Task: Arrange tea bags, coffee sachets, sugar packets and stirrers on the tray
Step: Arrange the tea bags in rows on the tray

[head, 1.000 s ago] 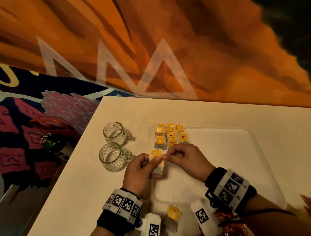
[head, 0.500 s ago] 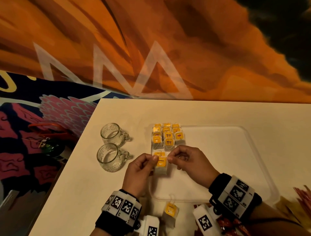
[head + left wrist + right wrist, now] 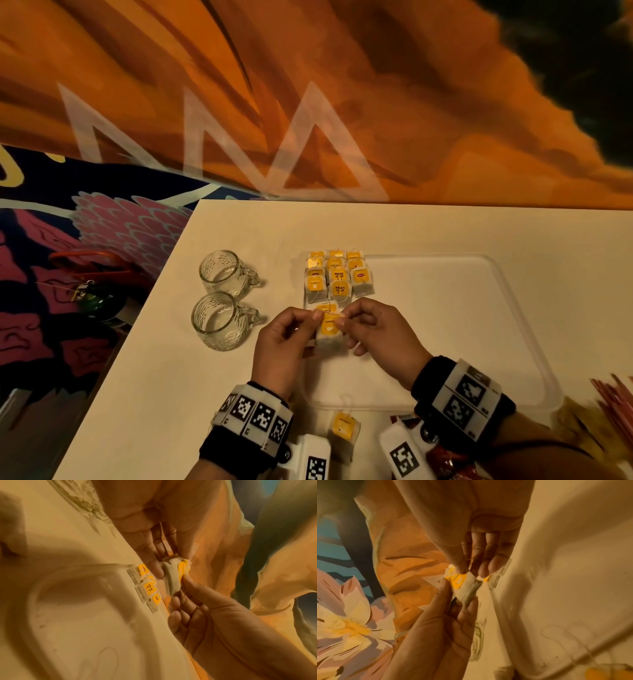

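While both hands hover over the near-left part of the tray (image 3: 496,308), a single tea bag (image 3: 329,330) is held between them, just near of the block of tea bags (image 3: 337,275) already laid in rows at the tray's far-left corner. The left hand (image 3: 286,346) pinches the bag's left edge between thumb and forefinger; the right hand (image 3: 376,337) pinches the yellow tag (image 3: 456,580) and the string at the top, its other fingers loosely curled. The wrist views show the pouch bowed between the two grips, clear of the tray floor.

Compared with a second ago, the bag sits lower and closer to the laid rows, and the right hand has drawn in toward the tag; the tag now lies against the pouch rather than standing off it. This suggests the string has been gathered and the bag is about ready to be set down as the start of a further row.

One more tea bag (image 3: 343,426) waits on the table (image 3: 137,394) just near of the tray's near rim, between the wrists. Red sachets (image 3: 445,460) and a bundle of red stirrers (image 3: 613,394) lie at the near right, still off the tray, so most of the arranging appears to remain. Two glass mugs (image 3: 219,301) stand left of the tray.
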The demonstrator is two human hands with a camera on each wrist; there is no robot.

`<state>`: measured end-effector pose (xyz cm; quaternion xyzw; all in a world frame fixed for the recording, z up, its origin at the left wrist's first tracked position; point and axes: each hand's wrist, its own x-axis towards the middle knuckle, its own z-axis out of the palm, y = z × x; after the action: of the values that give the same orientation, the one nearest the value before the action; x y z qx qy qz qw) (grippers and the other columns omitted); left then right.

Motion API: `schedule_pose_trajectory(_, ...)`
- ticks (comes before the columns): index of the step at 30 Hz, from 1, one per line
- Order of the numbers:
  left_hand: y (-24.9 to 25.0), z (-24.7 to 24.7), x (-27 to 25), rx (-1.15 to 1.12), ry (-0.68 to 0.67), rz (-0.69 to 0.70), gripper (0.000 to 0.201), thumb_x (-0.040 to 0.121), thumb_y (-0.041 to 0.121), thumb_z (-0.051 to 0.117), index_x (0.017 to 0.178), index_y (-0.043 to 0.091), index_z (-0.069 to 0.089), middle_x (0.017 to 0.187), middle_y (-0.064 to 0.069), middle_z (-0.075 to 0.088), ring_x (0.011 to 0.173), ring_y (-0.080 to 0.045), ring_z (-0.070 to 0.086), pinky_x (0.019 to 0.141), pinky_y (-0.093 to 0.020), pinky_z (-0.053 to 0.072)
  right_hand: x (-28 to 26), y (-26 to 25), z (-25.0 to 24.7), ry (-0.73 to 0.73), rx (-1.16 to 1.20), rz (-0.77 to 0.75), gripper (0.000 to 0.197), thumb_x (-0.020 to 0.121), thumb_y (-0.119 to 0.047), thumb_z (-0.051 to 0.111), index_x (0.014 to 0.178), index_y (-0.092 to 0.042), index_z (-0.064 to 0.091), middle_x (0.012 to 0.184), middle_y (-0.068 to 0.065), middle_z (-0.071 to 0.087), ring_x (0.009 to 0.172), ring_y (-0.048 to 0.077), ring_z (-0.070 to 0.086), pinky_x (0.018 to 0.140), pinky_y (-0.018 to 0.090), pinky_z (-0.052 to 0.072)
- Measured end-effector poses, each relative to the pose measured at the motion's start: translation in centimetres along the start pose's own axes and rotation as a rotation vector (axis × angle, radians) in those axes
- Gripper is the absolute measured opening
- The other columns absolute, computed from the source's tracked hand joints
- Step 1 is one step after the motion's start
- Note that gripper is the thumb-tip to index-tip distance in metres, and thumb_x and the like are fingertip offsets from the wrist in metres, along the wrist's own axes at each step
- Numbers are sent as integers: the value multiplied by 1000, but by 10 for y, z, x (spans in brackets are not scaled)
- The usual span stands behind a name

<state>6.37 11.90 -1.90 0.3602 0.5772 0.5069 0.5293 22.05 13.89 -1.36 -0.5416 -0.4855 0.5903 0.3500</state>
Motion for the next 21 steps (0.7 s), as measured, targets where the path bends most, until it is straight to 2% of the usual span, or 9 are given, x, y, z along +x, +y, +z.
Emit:
schedule_pose_trajectory(4, 1, 0, -1, -13, -4, 23, 11, 86, 12, 65, 76, 7, 68, 61, 1, 61, 60, -10, 57, 54, -27, 54, 1, -3, 1, 18, 24, 4, 9, 91, -13, 64, 90, -6, 60, 64, -3, 62, 58, 11, 57, 55, 23, 48)
schedule_pose_trajectory(6, 1, 0, 0, -20, 4, 30, 12, 87, 10, 64, 76, 6, 67, 62, 0, 61, 58, -10, 58, 52, -25, 54, 1, -5, 0, 14, 59, 27, 7, 93, -13, 61, 90, -7, 58, 62, -7, 62, 58, 8, 57, 57, 25, 51)
schedule_pose_trajectory(8, -1, -1, 1, -19, 22, 29, 11, 88, 11, 64, 78, 5, 67, 61, 0, 61, 57, -10, 58, 51, -25, 54, 0, -7, 0, 4, 113, 55, 7, 94, -13, 59, 89, -8, 58, 66, -6, 62, 60, 7, 58, 60, 27, 55)
schedule_pose_trajectory(12, -2, -5, 3, -3, 70, 46, 12, 89, 14, 63, 80, 6, 66, 65, -1, 62, 65, -13, 59, 55, -27, 55, 1, -10, -10, 23, 52, 5, 6, 92, -11, 61, 88, -7, 59, 79, 6, 61, 68, 13, 59, 64, 26, 52)
schedule_pose_trajectory(18, -4, -19, 10, 54, 107, 99, 12, 89, 15, 62, 77, 14, 65, 65, 4, 64, 71, -18, 60, 58, -26, 55, 5, -12, -42, 16, -120, -64, 8, 91, -12, 63, 86, -6, 60, 75, 8, 63, 68, 16, 60, 63, 25, 49)
schedule_pose_trajectory(21, -3, -22, 11, 52, 124, 117, 12, 90, 13, 61, 79, 13, 66, 65, 4, 66, 70, -17, 60, 60, -28, 54, 6, -7, -58, -35, -239, -42, 8, 90, -13, 64, 87, -6, 63, 68, 2, 64, 62, 11, 58, 58, 21, 47)
